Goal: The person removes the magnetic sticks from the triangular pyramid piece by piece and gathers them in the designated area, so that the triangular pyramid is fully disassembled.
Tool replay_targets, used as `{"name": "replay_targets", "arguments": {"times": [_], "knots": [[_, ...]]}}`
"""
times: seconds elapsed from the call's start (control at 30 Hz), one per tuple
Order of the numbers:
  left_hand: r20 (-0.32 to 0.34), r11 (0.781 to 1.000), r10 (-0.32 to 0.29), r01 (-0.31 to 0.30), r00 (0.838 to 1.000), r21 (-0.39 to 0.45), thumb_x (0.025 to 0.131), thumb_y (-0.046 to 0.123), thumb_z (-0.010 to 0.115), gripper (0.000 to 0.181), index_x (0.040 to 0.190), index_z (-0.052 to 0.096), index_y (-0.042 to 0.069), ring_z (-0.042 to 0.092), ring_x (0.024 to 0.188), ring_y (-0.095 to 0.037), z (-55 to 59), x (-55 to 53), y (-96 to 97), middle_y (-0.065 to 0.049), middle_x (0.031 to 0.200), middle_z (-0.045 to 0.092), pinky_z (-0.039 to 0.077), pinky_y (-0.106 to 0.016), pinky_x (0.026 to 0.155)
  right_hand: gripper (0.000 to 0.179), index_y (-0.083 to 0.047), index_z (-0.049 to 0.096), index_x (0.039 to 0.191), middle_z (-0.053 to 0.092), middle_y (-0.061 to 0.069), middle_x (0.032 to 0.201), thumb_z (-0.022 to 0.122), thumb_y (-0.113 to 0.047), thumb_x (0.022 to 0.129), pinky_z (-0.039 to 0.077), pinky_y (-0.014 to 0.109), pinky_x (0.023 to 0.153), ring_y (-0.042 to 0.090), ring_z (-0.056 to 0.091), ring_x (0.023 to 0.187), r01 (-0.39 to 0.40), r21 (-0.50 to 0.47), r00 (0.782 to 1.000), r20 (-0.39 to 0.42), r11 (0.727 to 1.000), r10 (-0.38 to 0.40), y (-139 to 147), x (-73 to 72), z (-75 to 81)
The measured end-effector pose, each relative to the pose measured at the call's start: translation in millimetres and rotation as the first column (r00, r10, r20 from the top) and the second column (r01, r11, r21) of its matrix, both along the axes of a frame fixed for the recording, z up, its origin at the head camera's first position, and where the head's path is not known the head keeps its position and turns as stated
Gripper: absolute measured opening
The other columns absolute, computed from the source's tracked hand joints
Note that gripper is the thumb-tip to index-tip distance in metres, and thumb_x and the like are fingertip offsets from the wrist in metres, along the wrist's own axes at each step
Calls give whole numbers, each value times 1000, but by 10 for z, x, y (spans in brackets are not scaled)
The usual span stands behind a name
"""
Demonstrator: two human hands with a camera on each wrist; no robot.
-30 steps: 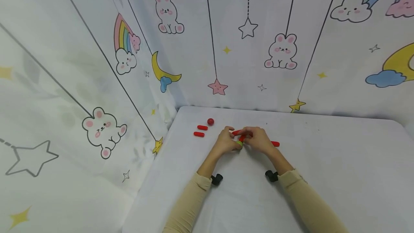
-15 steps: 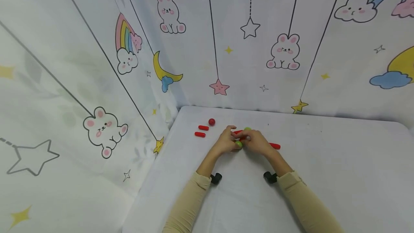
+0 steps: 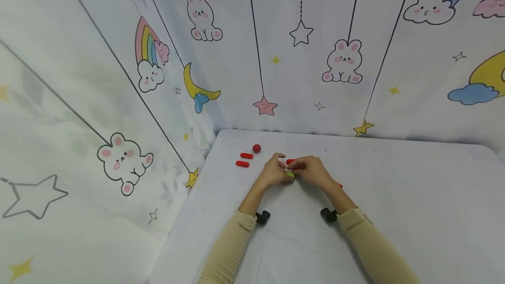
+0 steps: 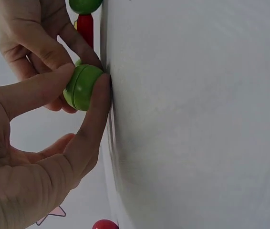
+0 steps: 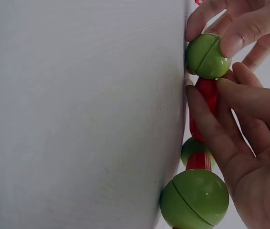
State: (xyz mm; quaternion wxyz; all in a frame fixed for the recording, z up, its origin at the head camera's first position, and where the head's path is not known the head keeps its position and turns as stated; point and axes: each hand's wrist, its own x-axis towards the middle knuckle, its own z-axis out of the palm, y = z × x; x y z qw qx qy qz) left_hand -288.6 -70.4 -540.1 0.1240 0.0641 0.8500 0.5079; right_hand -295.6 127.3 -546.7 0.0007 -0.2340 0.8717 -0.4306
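Note:
Between the thumb and fingers of my left hand (image 3: 274, 173) is a green ball (image 4: 81, 89) with a groove around it. My right hand (image 3: 314, 172) pinches a red rod (image 5: 206, 101) whose end meets that ball. In the right wrist view, a nearer green ball (image 5: 194, 198) has a short red piece (image 5: 199, 161) at its far side, with another green ball partly hidden behind. The left wrist view has a green ball at the top edge, above a red stick (image 4: 85, 31). Just past my fingertips, a red rod end (image 3: 290, 161) shows in the head view.
To the left on the white table (image 3: 292, 240) lie two red rods, a farther one (image 3: 246, 156) and a nearer one (image 3: 242, 164), with a red ball (image 3: 257, 148) behind them. A printed curtain (image 3: 236, 56) rises along the table's back and left.
The red rod by my right wrist has shifted toward me and is now mostly covered. A green ball visible half a second ago beyond my right fingers is hidden. Both hands keep their grip, nearly in place.

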Motion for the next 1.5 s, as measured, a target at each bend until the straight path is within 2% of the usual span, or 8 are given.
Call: {"name": "replay_targets", "arguments": {"times": [0.1, 0.23, 0.4, 0.6, 0.87, 1.13, 1.23, 1.5], "knots": [[30, 1000, -16, 16, 999, 15, 78, 9, 91, 85, 150, 47, 12, 65, 94, -21, -1, -4, -19, -13, 121, 63, 56, -35, 83, 17, -12, 82, 104, 79, 2, 101, 79, -1, 90, 55, 50, 95, 25, 72, 104, 12, 20, 1000, -14, 1000, -11, 33, -8, -6], [26, 1000, -13, 13, 1000, 14, 77, 10, 92, 85, 149, 48, 12, 65, 97, -20, 16, -20, -51, -13, 122, 64, 55, -35, 85, 20, -12, 82, 103, 79, 1, 101, 80, 1, 88, 54, 51, 97, 26, 71, 106, 29, 31, 999, -23, 999, -28, 87, -23, -20], [-8, 996, 67, -67, 998, 53, 78, 6, 91, 80, 147, 51, 12, 68, 102, -21, 41, -54, -118, -15, 125, 65, 58, -35, 86, 19, -14, 82, 103, 79, -2, 101, 82, -2, 88, 54, 49, 97, 23, 71, 105, 4, 17, 1000, 15, 1000, -4, 101, -47, -27], [-34, 981, 166, -162, 985, 102, 79, 5, 90, 77, 145, 52, 11, 69, 106, -24, 44, -128, -202, -14, 126, 64, 59, -40, 89, 18, -16, 83, 102, 78, -6, 102, 82, -4, 89, 54, 44, 94, 18, 70, 101, -11, -12, 998, 61, 1000, 12, 92, -61, -42], [-57, 971, 231, -227, 971, 78, 82, 7, 89, 74, 146, 52, 9, 69, 106, -24, 36, -270, -229, -14, 129, 63, 59, -40, 91, 20, -16, 82, 106, 78, -4, 105, 79, -3, 91, 54, 44, 95, 19, 70, 102, 0, -51, 995, 99, 999, 5, 100, -52, -59], [-98, 963, 251, -239, 963, 120, 81, -2, 86, 69, 142, 53, 3, 70, 111, -26, 37, -463, -214, -21, 131, 61, 58, -39, 91, 36, -6, 73, 125, 78, 10, 115, 73, 7, 92, 56, 28, 85, 21, 73, 105, -37, -146, 982, 176, 989, 62, 101, -39, -52], [-116, 960, 263, -248, 958, 129, 80, -6, 85, 67, 139, 54, 0, 70, 110, -30, 37, -535, -202, -25, 130, 61, 58, -39, 90, 37, -5, 72, 128, 76, 11, 118, 73, 7, 92, 56, 25, 85, 21, 73, 107, -37, -162, 980, 189, 986, 68, 95, -41, -56], [-139, 957, 286, -276, 948, 88, 81, -6, 83, 64, 139, 55, 0, 69, 111, -30, 3, -659, -172, -20, 128, 60, 59, -39, 89, 39, 1, 67, 133, 72, 17, 126, 71, 8, 94, 58, 28, 88, 30, 71, 112, -44, -213, 970, 223, 976, 92, 99, -35, -53]]}}
